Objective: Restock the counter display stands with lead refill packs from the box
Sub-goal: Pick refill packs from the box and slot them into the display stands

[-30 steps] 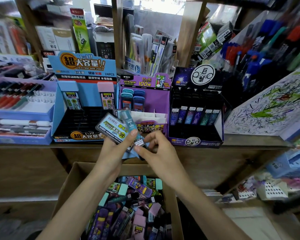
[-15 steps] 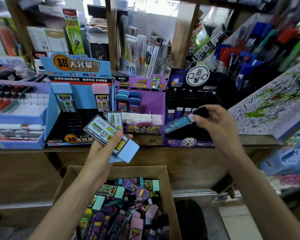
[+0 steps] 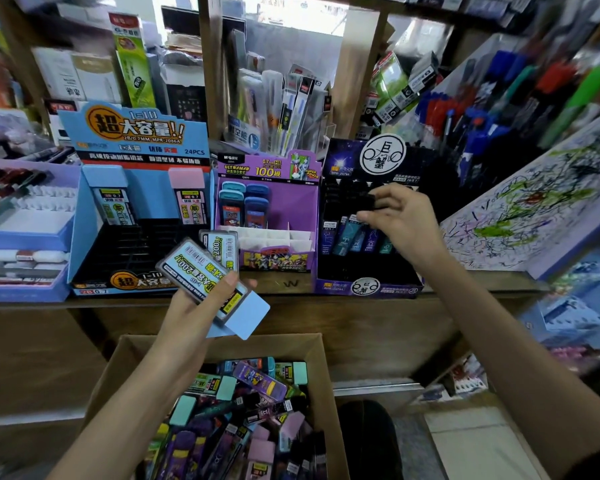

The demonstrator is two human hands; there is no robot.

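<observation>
My left hand (image 3: 194, 306) grips two flat blue-capped lead refill packs (image 3: 201, 275) above the cardboard box (image 3: 312, 344), in front of the blue display stand (image 3: 135, 157). My right hand (image 3: 402, 223) pinches the black cap of a slim teal refill pack (image 3: 348, 233) that stands among the row in the black-and-purple display stand (image 3: 367, 285). The purple display stand (image 3: 302, 209) between them holds several blue packs at its back left. The box on the floor is full of mixed packs (image 3: 250, 410).
A wooden counter (image 3: 343, 306) carries the three stands. A lilac pen tray (image 3: 24, 237) sits at the left, and a scribbled test pad (image 3: 534, 209) leans at the right. Shelves of pens and stationery rise behind.
My right hand carried the slim teal pack from my left hand across to the black stand and set it upright in the row. My left hand kept its two flat packs.
</observation>
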